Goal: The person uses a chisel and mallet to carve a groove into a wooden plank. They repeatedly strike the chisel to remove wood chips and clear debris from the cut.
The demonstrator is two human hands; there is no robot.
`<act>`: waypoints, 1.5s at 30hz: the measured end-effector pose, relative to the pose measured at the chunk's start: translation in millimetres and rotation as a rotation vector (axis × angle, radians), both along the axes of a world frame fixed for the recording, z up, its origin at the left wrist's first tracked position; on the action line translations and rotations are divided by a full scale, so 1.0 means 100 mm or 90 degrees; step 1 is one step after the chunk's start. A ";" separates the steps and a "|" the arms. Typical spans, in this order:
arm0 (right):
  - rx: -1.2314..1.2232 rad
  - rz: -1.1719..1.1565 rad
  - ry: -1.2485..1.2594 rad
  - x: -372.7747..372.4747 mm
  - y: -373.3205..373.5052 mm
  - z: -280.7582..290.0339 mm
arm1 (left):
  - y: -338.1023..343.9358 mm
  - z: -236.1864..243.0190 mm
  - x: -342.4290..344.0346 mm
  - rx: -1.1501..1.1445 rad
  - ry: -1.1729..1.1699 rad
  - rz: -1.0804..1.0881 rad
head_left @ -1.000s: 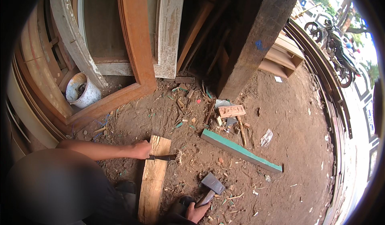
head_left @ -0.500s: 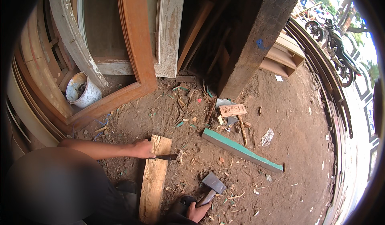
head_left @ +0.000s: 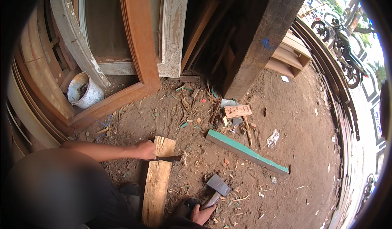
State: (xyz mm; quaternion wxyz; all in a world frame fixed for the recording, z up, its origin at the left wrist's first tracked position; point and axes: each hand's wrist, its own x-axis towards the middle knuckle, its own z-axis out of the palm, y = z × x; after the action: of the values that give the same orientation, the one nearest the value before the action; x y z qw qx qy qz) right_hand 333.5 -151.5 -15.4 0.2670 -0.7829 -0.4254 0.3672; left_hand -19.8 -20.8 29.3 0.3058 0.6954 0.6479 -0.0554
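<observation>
A pale, rough wooden plank (head_left: 157, 188) lies lengthwise in front of me, its far end pointing away. My left hand (head_left: 145, 150) is closed at its left edge, gripping a dark flat-bladed tool (head_left: 168, 159) whose blade lies across the plank and sticks out past its right side. Most of that tool's handle is hidden in my fist. To the right of the plank, my right hand (head_left: 203, 214) is wrapped round the handle of a hammer (head_left: 218, 185) with a blocky dark metal head. The hammer is low, near my foot, apart from the plank.
A green-topped beam (head_left: 247, 151) lies on the dirt at right. Beyond it are wood scraps, a carved reddish block (head_left: 237, 111) and shavings. A thick post (head_left: 267, 41), leaning door frames (head_left: 141, 37) and a stained white bucket (head_left: 85, 92) stand farther off. A motorcycle (head_left: 345, 51) is at far right.
</observation>
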 end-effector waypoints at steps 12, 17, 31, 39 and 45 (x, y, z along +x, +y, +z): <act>0.003 -0.001 0.003 0.00 0.01 0.01 | 0.03 0.05 0.06 -0.034 0.043 0.017; 0.021 0.008 -0.007 0.00 -0.01 0.00 | 0.03 0.08 0.08 -0.067 0.047 0.003; -0.049 0.173 0.018 0.28 0.03 -0.10 | 0.68 -0.05 0.98 0.019 0.003 -0.309; -0.031 0.129 -0.016 0.21 0.04 -0.08 | 0.58 -0.25 1.30 -0.029 0.088 -0.289; -0.024 0.066 0.043 0.25 0.09 -0.21 | 0.62 -0.43 1.32 -0.122 0.055 -0.161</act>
State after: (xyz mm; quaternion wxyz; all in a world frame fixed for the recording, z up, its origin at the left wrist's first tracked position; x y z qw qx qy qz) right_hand 358.9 -142.6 -36.5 0.2473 -0.7520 -0.4491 0.4143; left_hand 112.3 40.9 -13.9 0.3334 0.7361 0.5593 -0.1850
